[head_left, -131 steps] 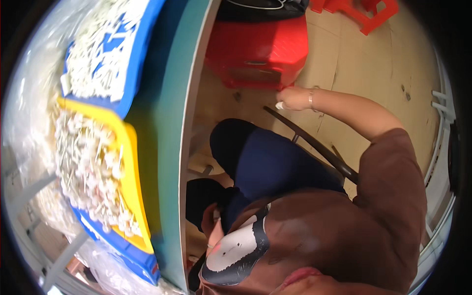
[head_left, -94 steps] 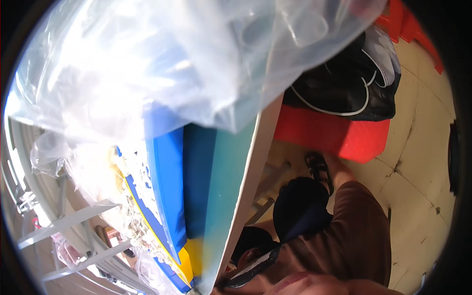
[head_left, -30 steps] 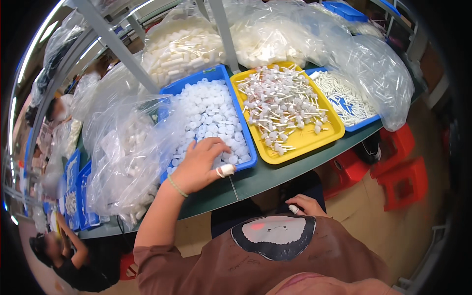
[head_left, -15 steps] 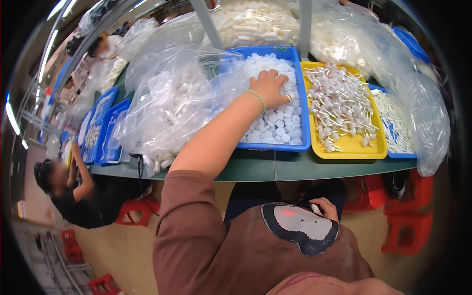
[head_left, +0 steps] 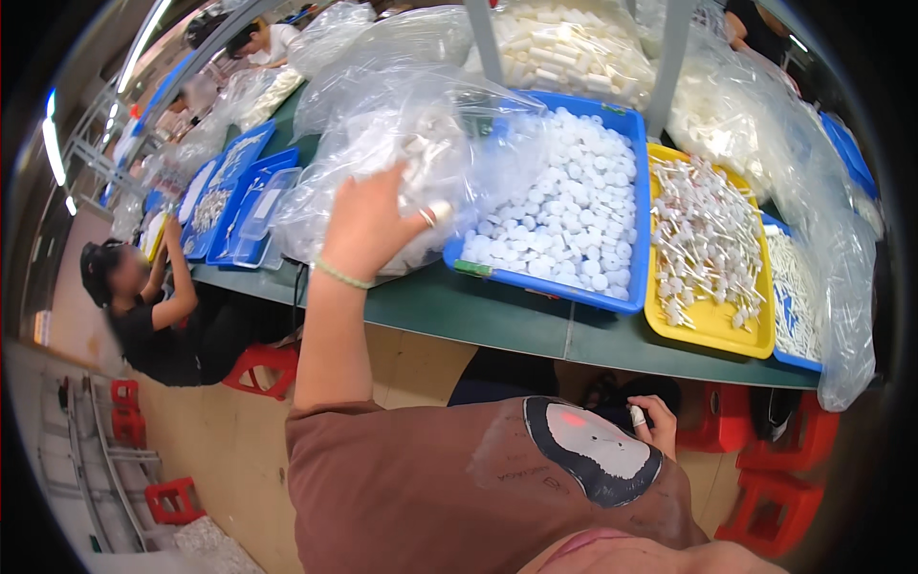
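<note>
Head view: clear plastic bag (head_left: 454,158) of white parts, on the desk, its film lapping the left side of a blue tray (head_left: 640,220) of round white pieces; left hand (head_left: 378,225) over the bag's near side, wrapped thumb apart from the fingers, any hold on the film not discernible; right hand (head_left: 655,423) at the lap, fingers bent, grip not discernible.

Right of the blue tray: yellow tray (head_left: 712,312), white stemmed pieces, bare base at its near end; then a smaller blue tray of white rods (head_left: 792,292).

Desk (head_left: 430,308): green top, pale seam near the front; grey uprights (head_left: 672,72) behind the trays; bag of white cylinders (head_left: 574,57) beyond.

Room: tan floor (head_left: 229,445); red stools (head_left: 175,501); seated co-worker (head_left: 158,330) at left; strip lights (head_left: 57,153) at upper left.
</note>
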Motion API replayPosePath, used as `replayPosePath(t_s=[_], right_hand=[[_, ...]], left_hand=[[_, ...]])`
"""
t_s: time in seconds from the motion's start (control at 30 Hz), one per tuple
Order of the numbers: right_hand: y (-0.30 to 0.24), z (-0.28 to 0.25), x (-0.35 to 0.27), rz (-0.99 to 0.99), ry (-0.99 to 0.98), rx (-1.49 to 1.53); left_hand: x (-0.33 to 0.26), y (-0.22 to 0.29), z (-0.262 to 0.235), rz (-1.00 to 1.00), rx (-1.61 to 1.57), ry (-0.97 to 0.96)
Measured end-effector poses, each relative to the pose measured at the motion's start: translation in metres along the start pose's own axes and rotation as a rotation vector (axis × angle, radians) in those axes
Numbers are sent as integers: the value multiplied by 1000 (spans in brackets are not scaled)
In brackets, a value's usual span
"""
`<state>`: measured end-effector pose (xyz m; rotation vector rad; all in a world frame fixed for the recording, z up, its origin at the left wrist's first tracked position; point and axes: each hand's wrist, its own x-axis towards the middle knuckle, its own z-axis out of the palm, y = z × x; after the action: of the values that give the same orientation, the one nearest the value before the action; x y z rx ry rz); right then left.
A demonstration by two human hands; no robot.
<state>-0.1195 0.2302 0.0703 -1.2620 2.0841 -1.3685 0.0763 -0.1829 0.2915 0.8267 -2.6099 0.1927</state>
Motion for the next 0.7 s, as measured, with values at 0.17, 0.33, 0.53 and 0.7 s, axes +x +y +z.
replayPosePath(t_s=[0.17,0.33,0.53,0.7], right_hand=[[-11,-4,21,-111,-111,-60],[-84,-32,57,-9,-203,0],[-211,-52,132,-755,-175,-360],[-261,13,231,-999,-149,-304]], left_hand=[[-14,30,48,55,-578,-71],[-17,83,39,151,-839,-117],[-12,36,-26,302,-483,334],[9,-31,17,-192,-205,321]])
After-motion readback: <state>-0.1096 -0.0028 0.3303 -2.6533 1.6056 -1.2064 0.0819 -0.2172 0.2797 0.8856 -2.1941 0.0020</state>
